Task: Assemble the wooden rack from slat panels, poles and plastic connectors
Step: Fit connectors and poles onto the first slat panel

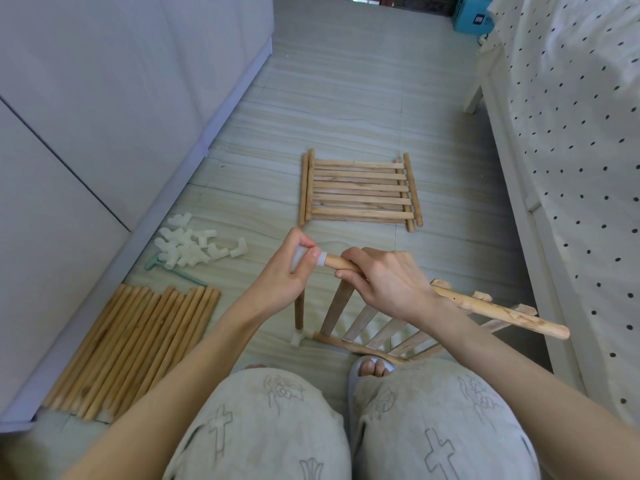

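My left hand (289,265) pinches a white plastic connector (306,256) that sits on the left end of a slat panel's upper rail (498,311). My right hand (384,282) grips that rail just right of the connector. This panel (374,327) stands tilted on the floor in front of my knees, and its lower corner sits in another connector (298,337) with an upright pole (299,311) in it. Two more slat panels (360,192) lie stacked flat farther out. Loose white connectors (194,247) are piled at the left. Several poles (138,344) lie side by side at the lower left.
A white cabinet (104,116) runs along the left. A bed with a dotted cover (581,150) fills the right side. A small green tool (173,270) lies by the connector pile. My slippered foot (372,368) is under the panel. A blue box (474,13) stands far back.
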`<state>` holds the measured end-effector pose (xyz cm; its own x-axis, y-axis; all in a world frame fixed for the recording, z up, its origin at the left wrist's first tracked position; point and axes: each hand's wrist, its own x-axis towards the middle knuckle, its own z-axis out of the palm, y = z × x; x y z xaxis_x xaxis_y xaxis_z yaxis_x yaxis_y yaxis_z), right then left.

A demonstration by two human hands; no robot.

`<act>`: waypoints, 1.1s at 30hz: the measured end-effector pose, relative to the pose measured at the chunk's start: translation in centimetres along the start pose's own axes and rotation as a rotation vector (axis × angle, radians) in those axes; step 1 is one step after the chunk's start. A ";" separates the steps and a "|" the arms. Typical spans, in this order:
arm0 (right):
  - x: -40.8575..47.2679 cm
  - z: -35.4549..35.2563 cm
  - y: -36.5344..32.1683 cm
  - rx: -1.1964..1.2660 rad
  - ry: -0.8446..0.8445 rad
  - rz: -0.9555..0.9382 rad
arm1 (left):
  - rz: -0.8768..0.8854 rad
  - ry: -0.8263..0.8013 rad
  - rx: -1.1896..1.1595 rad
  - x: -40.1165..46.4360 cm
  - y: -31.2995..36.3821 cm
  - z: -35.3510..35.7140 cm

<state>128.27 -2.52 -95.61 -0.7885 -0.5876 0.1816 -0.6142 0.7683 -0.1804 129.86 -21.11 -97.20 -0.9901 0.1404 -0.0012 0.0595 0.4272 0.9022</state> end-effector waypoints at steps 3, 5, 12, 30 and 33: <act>-0.1 0.2 -0.4 -0.010 0.011 -0.001 | 0.022 -0.039 -0.004 -0.3 0.4 0.4; 0.0 0.3 -0.5 -0.014 0.024 0.002 | 0.017 -0.050 -0.028 -0.3 0.7 0.7; 0.9 -1.2 0.3 0.175 -0.210 0.084 | -0.253 -0.099 -0.327 0.3 1.0 0.4; -0.5 0.4 4.3 -0.117 -0.031 -0.193 | -0.277 -0.184 -0.472 5.0 1.7 1.3; -0.2 0.4 4.0 -0.154 0.022 -0.204 | -0.249 -0.175 -0.465 5.1 1.4 1.6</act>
<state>125.99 0.56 -96.76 -0.6467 -0.7303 0.2202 -0.7469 0.6649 0.0114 125.11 -18.40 -96.61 -0.9291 0.2485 -0.2741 -0.2748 0.0324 0.9609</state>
